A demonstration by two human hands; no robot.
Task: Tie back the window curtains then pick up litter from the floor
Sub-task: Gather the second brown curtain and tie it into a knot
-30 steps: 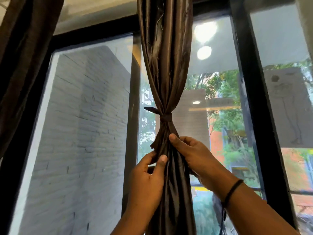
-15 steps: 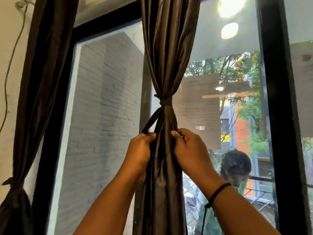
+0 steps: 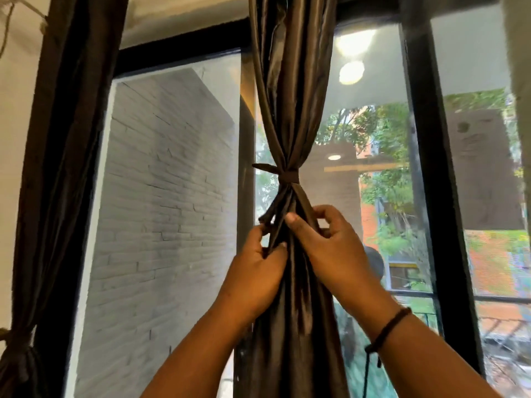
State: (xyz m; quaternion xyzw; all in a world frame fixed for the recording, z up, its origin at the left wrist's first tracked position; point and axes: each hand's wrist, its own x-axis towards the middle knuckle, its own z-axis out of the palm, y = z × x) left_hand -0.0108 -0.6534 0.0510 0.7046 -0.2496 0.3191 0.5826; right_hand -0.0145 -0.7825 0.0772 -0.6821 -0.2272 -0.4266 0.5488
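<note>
Below the tie (image 3: 288, 176), both hands' fingers (image 3: 321, 211) pinch the curtain (image 3: 290, 96) folds.

A tall window with a thick black frame (image 3: 422, 168) fills the view. Through its left glass pane (image 3: 178, 116) stands a white-painted brick wall (image 3: 161, 214) outside. Through the right panes, green trees (image 3: 382, 130) and an orange-red brick building (image 3: 488, 262) show far off. Two round ceiling lights (image 3: 352, 71) reflect in the glass. A cream plaster wall (image 3: 17, 116) lies at left.

Window frame (image 3: 425, 168) (glass beside) behind curtain (image 3: 290, 96)
</note>
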